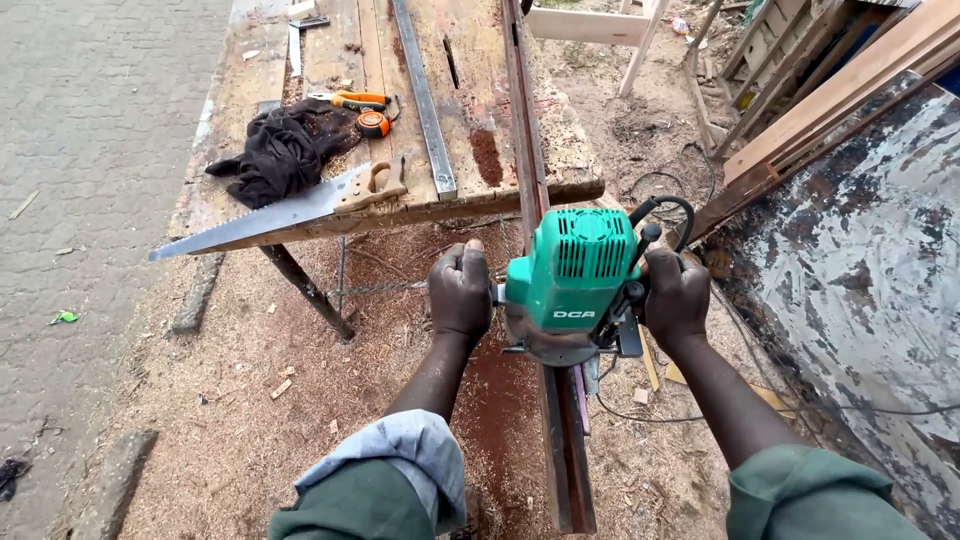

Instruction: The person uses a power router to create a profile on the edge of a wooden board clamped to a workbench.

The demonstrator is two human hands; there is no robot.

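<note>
Hands are gripping a ribbed green plastic router [572, 285] at frame centre: left hand [460, 292] and right hand [676, 297] closing tightly around its side handles, over a long reddish plank [566, 450]; a toothed handsaw [290, 210] is lying on the weathered wooden counter [470, 120].

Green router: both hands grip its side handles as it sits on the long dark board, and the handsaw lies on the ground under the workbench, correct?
Not quite. The head view shows the handsaw lying on top of the workbench, its blade jutting past the edge. The rest holds: left hand and right hand grip the green router on the long dark board.
</note>
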